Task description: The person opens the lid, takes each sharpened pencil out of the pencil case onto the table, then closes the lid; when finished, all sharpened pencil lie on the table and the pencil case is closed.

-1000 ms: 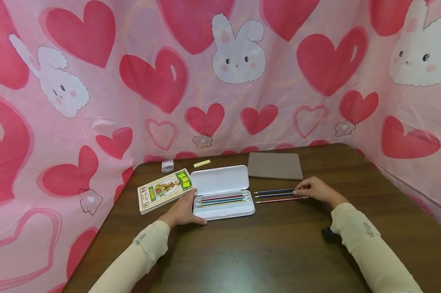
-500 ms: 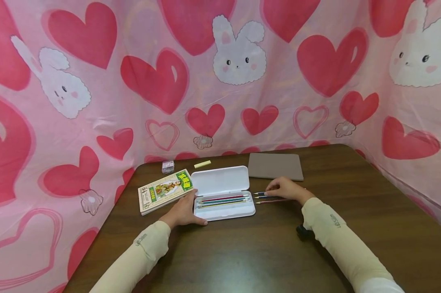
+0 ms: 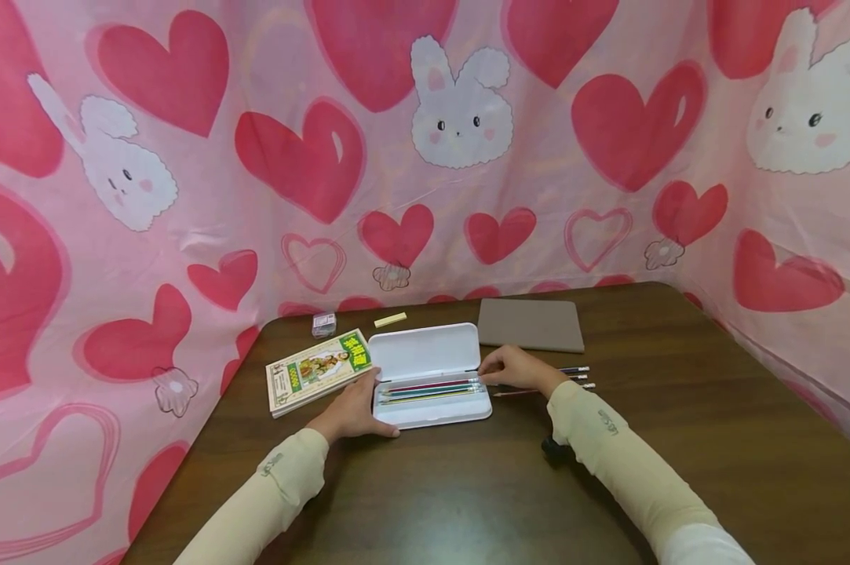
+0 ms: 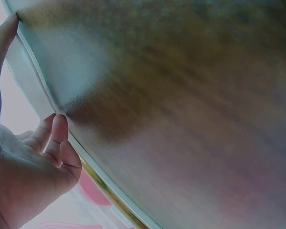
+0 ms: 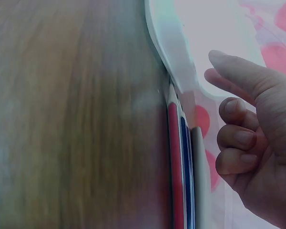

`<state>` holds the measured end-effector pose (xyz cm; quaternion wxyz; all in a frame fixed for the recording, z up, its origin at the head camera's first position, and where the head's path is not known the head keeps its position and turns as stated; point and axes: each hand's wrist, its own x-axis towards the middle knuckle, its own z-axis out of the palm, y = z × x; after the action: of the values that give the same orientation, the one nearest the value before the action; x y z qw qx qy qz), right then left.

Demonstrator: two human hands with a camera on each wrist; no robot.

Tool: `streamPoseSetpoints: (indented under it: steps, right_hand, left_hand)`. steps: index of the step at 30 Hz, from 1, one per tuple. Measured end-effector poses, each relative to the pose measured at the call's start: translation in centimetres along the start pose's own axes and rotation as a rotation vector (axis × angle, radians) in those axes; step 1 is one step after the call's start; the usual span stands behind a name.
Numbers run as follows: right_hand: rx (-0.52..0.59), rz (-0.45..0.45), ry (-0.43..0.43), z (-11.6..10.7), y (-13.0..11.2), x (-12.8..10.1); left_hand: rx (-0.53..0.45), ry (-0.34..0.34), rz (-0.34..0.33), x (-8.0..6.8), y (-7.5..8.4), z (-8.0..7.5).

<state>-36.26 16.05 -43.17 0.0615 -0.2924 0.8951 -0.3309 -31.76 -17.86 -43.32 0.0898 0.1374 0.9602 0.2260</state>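
A white pencil case [image 3: 432,415] lies open on the table, with several pencils [image 3: 432,391] inside. My left hand [image 3: 352,408] holds its left end, thumb at the near corner and bent fingertips along the edge. In the left wrist view the left hand [image 4: 33,162] spans that rim. My right hand [image 3: 512,367] is at the case's right end. Thumb and forefinger reach toward the case in the right wrist view, other fingers of the right hand [image 5: 257,129] loosely curled around nothing. Beneath it lie a red pencil [image 5: 175,157] and blue pencils [image 5: 187,167].
A booklet [image 3: 319,373] lies left of the case. Behind stand a small clear box [image 3: 323,324] and a yellow strip [image 3: 390,320]. A grey-brown flat notebook [image 3: 530,324] lies at the back right. Pink heart-patterned cloth [image 3: 453,235] walls the wooden table [image 3: 425,494].
My right hand has moved left from the eraser ends of the loose pencils to the case's right end. The pencils stay in place on the table, and my left hand has not moved.
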Motion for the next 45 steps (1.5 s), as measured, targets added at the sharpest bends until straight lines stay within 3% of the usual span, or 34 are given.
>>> streamPoseSetpoints:
  steps: [19,45]
  right_hand:
    - [-0.051,0.045,-0.066,1.3,-0.8,1.2]
    - [-0.105,0.027,-0.016,2.2,-1.1,1.4]
  left_hand:
    - [0.006,0.009,0.005,0.2,-0.2,0.2]
    - [0.016,0.015,0.018,0.1,-0.1,0.3]
